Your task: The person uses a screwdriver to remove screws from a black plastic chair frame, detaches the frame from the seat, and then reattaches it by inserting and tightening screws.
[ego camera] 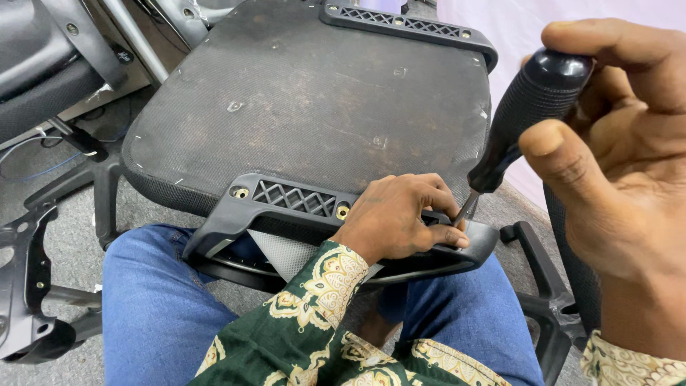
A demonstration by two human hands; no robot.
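Right hand (614, 164) grips screwdriver (525, 118), tip at armrest bracket (286, 204) screw under left hand (400, 214), which pins bracket flat. Screw-driving step; needs tip seated square.

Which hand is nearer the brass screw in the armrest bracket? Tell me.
Left. The left hand rests on the armrest bracket just beside the brass screw; the right hand is raised, holding the screwdriver.
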